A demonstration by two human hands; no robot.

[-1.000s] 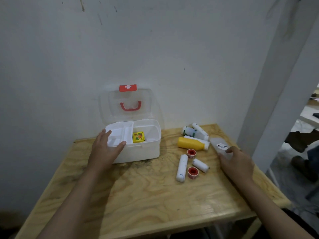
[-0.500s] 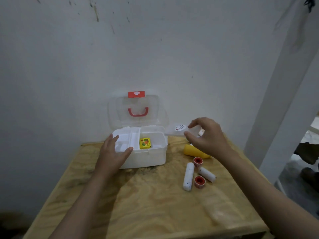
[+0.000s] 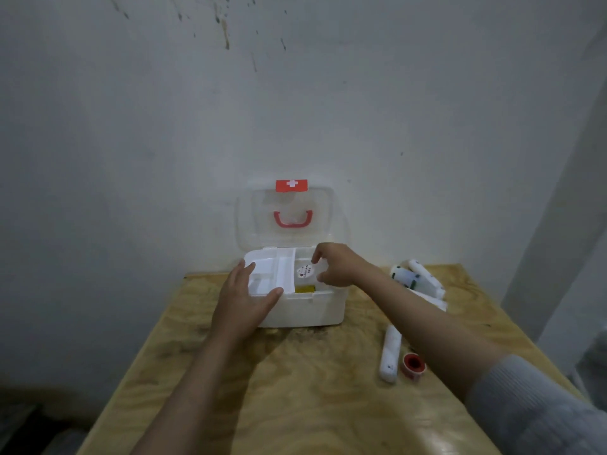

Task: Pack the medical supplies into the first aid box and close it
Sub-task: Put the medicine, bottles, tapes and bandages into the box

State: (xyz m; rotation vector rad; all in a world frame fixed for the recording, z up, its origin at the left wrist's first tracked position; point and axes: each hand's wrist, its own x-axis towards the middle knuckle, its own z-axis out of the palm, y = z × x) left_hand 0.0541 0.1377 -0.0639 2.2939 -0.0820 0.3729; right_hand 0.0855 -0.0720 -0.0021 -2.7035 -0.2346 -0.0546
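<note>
- A white first aid box (image 3: 305, 308) is sitting toward the back of a plywood table (image 3: 295, 399), close to a plain white wall (image 3: 131, 126).
- The box's clear lid (image 3: 289, 218) is standing open and upright against the wall, showing a red handle (image 3: 293, 220) and a red tab with a white cross (image 3: 291, 185) at its top edge.
- The left hand (image 3: 244, 302) is resting against the box's front left corner, fingers spread and loosely open, with the fingertips lying over the rim of a white inner tray (image 3: 267, 274); it is steadying the box rather than gripping anything.
- The right hand (image 3: 335, 266) is reaching over the right compartment of the box, thumb and fingers pinched closed on a small clear packet with a round white label (image 3: 305, 271), holding it just above the opening.
- Something yellow (image 3: 305, 288) is showing inside the box under that packet; its detail is too blurred to tell.
- A grey sleeve (image 3: 538, 408) is covering the right forearm near the bottom right corner.
- On the table to the right of the box, a long white roll (image 3: 391, 353) is lying beside a small red tape roll (image 3: 413, 364), the two nearly touching.
- Further back on the right, several white bottles or tubes (image 3: 417, 279) are lying in a blurred cluster, partly hidden by the right arm.
</note>
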